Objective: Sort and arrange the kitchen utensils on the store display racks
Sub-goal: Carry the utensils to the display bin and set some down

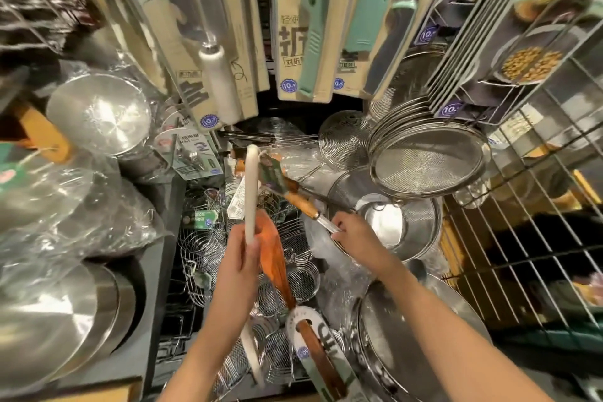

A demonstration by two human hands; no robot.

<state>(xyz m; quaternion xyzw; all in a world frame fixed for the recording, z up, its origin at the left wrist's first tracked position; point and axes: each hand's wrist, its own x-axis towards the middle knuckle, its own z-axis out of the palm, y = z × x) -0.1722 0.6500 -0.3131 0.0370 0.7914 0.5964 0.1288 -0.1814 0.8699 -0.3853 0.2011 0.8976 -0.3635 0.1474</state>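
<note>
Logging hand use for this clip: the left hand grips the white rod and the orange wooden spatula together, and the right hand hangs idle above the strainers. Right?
Not quite. In the head view the right hand is not idle: it pinches the metal end of a wooden-handled utensil. The left hand does grip the white rod and the orange wooden spatula together.

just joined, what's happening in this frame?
A person is sorting utensils in a crowded store bin. The left hand grips a white rod-like utensil upright, along with an orange wooden spatula. The right hand pinches the metal end of a wooden-handled utensil lying over the wire baskets. Mesh strainers hang at right; nothing is on a hook yet.
</note>
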